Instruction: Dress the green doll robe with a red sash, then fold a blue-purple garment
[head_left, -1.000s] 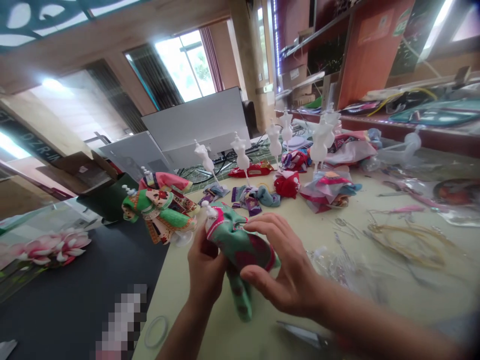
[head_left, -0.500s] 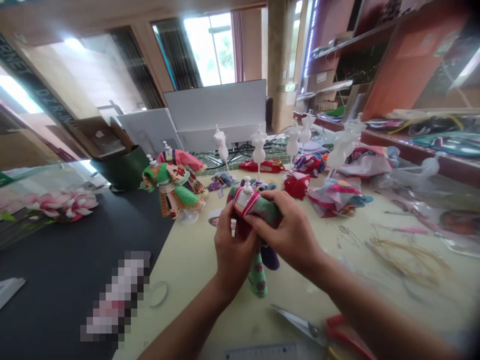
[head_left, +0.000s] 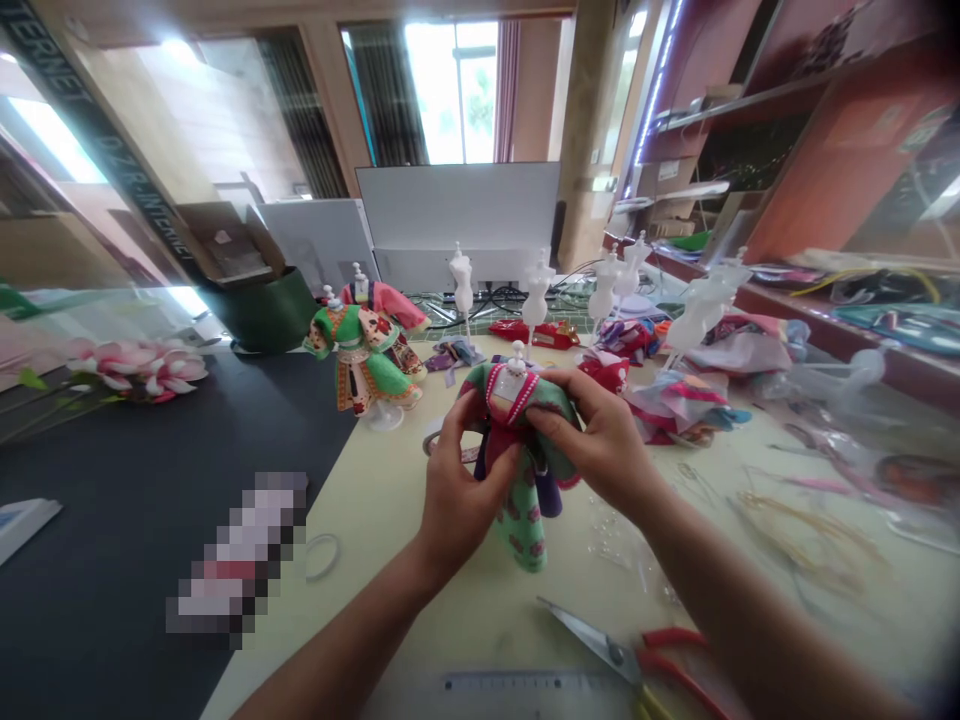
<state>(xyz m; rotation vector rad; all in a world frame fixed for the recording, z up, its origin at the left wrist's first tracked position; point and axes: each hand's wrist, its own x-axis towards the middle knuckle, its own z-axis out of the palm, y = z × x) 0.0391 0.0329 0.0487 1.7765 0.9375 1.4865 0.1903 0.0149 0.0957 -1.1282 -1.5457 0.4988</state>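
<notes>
Small white mannequin (head_left: 511, 384) in green-and-magenta cloth (head_left: 527, 512): tilted a second ago, now upright over pale yellow table (head_left: 420, 625). Left hand (head_left: 461, 490) clasps waist; right hand (head_left: 601, 437) pinches cloth near shoulder. Probably light; fabric soft, may slide; best held by torso.

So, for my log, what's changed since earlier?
The small white dress form in patterned green cloth has gone from slanted to nearly upright. The right hand, spread before, now grips that cloth; the left hand keeps its hold. The red-handled metal scissors stayed put.

Two hands (head_left: 466, 490), three dressed mannequins (head_left: 514, 395), perhaps six overlapping bare mannequins (head_left: 538, 292), one scissors (head_left: 616, 655), one ruler (head_left: 517, 684).
</notes>
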